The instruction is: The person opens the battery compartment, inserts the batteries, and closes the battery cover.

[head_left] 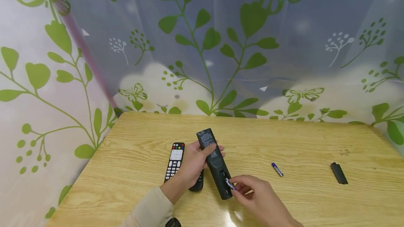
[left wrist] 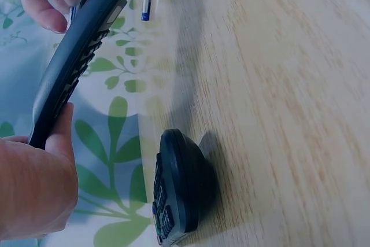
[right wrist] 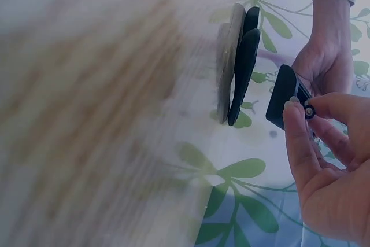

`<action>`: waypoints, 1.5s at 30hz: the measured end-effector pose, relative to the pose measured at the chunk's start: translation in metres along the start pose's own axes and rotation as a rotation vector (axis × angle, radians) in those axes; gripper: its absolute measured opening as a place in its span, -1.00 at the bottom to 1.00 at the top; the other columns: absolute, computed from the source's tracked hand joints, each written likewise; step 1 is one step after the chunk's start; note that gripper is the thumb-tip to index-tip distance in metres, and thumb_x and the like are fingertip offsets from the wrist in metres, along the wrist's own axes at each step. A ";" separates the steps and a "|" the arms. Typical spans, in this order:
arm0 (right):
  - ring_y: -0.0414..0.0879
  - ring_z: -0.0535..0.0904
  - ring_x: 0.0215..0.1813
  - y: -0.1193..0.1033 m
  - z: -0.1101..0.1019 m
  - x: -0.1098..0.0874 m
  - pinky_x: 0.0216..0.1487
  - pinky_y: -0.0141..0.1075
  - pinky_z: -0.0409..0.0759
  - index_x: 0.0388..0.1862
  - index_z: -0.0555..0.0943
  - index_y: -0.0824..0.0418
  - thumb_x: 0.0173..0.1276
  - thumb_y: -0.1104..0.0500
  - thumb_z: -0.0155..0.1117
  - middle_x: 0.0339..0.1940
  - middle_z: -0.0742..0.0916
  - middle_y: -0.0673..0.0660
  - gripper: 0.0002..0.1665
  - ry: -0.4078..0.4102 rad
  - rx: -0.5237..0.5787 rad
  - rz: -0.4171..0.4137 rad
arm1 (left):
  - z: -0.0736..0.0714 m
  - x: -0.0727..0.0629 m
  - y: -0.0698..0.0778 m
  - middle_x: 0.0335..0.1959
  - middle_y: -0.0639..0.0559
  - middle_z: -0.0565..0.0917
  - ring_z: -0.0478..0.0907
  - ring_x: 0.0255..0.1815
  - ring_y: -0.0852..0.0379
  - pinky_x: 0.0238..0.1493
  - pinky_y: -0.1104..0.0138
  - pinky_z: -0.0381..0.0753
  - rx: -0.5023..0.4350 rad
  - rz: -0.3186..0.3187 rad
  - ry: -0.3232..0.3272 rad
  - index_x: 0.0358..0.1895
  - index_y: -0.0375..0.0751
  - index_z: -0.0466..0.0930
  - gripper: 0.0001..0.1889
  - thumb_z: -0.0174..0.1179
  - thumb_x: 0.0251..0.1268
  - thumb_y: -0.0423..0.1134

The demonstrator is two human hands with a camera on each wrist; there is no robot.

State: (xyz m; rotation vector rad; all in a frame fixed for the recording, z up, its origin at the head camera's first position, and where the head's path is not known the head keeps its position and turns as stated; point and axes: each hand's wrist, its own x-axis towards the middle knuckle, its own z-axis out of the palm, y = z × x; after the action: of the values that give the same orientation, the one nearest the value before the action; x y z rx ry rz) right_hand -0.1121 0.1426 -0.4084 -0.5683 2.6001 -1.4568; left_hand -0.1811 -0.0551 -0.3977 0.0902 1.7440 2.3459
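My left hand (head_left: pixel 193 162) grips a black remote control (head_left: pixel 217 165), its labelled back turned up and its battery compartment uncovered at the near end. Between thumb and fingertips, my right hand (head_left: pixel 260 192) pinches a small battery (head_left: pixel 230 184) at that compartment. One end of this battery (right wrist: pixel 309 111) shows in the right wrist view; how far it sits inside cannot be told. A second battery (head_left: pixel 277 169), purple and silver, lies on the table to the right. Farther right is a black battery cover (head_left: pixel 339 173).
A remote with white buttons (head_left: pixel 175 155) lies on the wooden table (head_left: pixel 126 157) left of my left hand. Another black remote (head_left: pixel 197 184) lies partly hidden beneath my left wrist. A leaf-patterned curtain (head_left: pixel 202 45) hangs along the table's back edge.
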 end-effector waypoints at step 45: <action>-0.36 0.37 -0.32 0.001 -0.024 0.000 -0.37 -0.54 0.44 0.30 0.48 0.18 0.47 -0.01 0.07 -0.12 0.47 -0.15 -0.49 -0.330 -0.253 -0.374 | -0.002 -0.001 -0.002 -0.05 -0.42 0.59 0.58 0.01 -0.26 0.01 0.09 0.59 -0.110 -0.131 -0.082 0.23 -0.57 0.23 -0.59 -0.01 0.46 -0.36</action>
State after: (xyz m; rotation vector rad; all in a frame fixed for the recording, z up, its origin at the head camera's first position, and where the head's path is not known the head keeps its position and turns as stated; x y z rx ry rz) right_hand -0.1183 0.1621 -0.3967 -1.2647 2.5112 -0.9982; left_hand -0.1800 -0.0565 -0.3995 0.0525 1.5326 2.3043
